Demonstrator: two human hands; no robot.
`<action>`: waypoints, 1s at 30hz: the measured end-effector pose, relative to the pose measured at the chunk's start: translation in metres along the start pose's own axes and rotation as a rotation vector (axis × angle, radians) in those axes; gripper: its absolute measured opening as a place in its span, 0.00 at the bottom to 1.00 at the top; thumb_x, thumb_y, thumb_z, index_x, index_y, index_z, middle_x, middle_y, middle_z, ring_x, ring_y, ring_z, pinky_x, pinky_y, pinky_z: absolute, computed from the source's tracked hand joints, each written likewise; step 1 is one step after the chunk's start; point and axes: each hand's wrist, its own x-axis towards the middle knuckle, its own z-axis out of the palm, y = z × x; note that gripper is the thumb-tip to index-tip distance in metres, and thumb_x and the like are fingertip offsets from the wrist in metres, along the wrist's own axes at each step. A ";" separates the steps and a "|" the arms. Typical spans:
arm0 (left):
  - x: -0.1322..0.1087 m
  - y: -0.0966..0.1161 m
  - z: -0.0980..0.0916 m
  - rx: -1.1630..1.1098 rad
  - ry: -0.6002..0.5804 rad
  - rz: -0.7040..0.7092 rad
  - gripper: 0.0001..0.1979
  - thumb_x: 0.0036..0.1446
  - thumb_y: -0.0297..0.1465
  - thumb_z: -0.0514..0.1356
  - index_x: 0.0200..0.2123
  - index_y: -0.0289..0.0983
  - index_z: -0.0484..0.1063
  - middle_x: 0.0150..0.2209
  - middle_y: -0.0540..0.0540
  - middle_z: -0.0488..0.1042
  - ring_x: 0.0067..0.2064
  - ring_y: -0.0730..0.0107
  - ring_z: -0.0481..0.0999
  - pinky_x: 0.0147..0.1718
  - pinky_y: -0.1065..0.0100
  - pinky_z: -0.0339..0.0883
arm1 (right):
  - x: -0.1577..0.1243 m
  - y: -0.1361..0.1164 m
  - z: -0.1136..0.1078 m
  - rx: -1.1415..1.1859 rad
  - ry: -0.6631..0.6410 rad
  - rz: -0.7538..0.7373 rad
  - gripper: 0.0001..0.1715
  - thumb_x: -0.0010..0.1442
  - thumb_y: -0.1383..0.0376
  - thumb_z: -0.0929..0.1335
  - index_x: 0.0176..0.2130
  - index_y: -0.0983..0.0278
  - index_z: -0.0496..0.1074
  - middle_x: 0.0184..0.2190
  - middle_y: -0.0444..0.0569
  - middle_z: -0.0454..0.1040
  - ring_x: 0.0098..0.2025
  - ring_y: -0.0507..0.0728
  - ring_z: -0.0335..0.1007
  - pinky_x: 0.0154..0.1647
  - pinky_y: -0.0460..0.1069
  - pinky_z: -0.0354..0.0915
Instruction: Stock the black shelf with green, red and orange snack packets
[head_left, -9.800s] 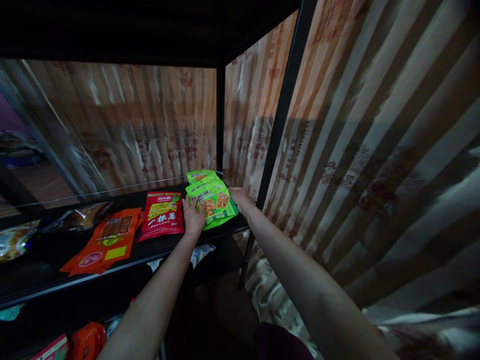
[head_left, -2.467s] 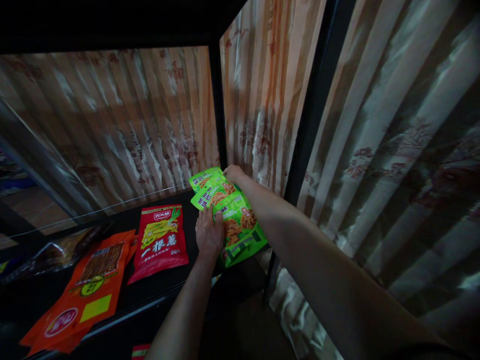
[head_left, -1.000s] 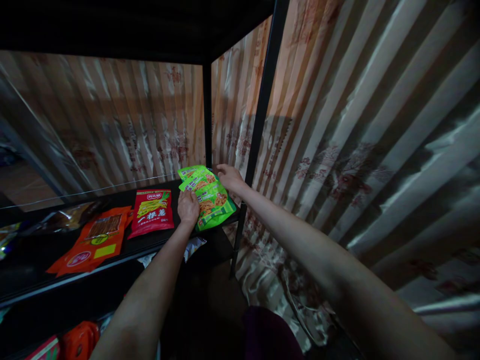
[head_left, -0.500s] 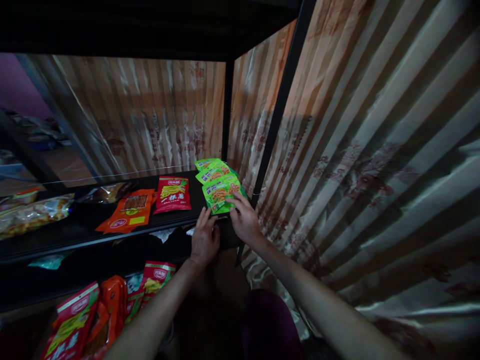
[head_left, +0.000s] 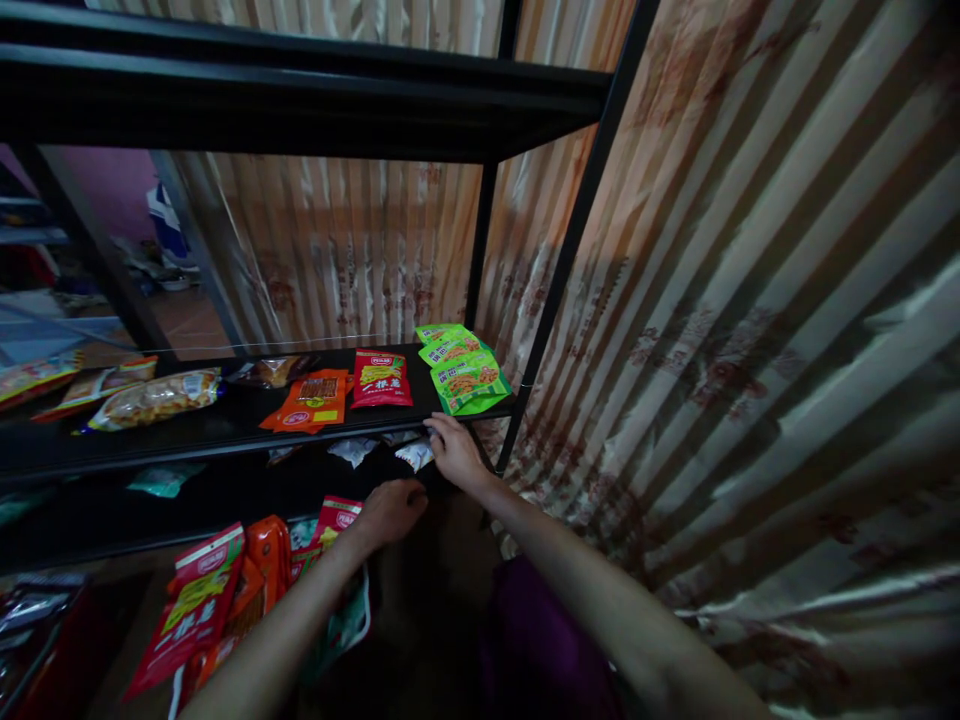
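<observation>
My right hand (head_left: 455, 452) is at the front edge of the black shelf (head_left: 247, 436), fingers stretched out and holding nothing I can see. Just beyond it, three green snack packets (head_left: 469, 382) lie overlapped in the shelf's right corner. Lower and to the left, my left hand (head_left: 391, 512) hangs in front of the shelf with its fingers curled in; nothing shows in them. Beneath my left forearm are red snack packets (head_left: 196, 600) and orange packets (head_left: 262, 560), partly covered by the arm.
Left of the green packets lie a red packet (head_left: 381, 380), orange packets (head_left: 313, 398) and clear bags of snacks (head_left: 161, 402). A lower shelf (head_left: 247, 510) holds small packages. A black post (head_left: 570, 240) and a pleated curtain (head_left: 735, 350) bound the right side.
Both hands have come off the green packets. The left drew down and curled; the right dropped to the shelf edge. The view has shifted, showing more shelf on the left.
</observation>
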 end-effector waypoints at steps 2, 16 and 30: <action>-0.003 -0.005 -0.005 -0.038 0.039 -0.011 0.17 0.57 0.32 0.50 0.44 0.39 0.75 0.43 0.44 0.78 0.45 0.62 0.77 0.42 0.67 0.65 | 0.012 -0.007 0.009 -0.004 -0.013 0.018 0.22 0.55 0.74 0.61 0.47 0.65 0.72 0.54 0.56 0.68 0.57 0.58 0.65 0.60 0.54 0.60; 0.026 -0.045 -0.009 -0.189 0.042 -0.040 0.18 0.58 0.32 0.51 0.47 0.37 0.74 0.45 0.44 0.78 0.46 0.65 0.76 0.44 0.69 0.64 | 0.101 -0.016 0.056 -0.228 -0.138 0.199 0.24 0.61 0.63 0.63 0.55 0.68 0.68 0.60 0.60 0.61 0.63 0.61 0.55 0.63 0.53 0.52; 0.023 -0.036 -0.018 -0.089 0.187 -0.039 0.15 0.58 0.32 0.51 0.42 0.40 0.76 0.39 0.44 0.79 0.42 0.63 0.77 0.41 0.67 0.65 | 0.128 -0.015 0.056 -0.233 -0.248 0.246 0.21 0.57 0.58 0.68 0.48 0.64 0.72 0.54 0.59 0.66 0.59 0.61 0.59 0.56 0.51 0.56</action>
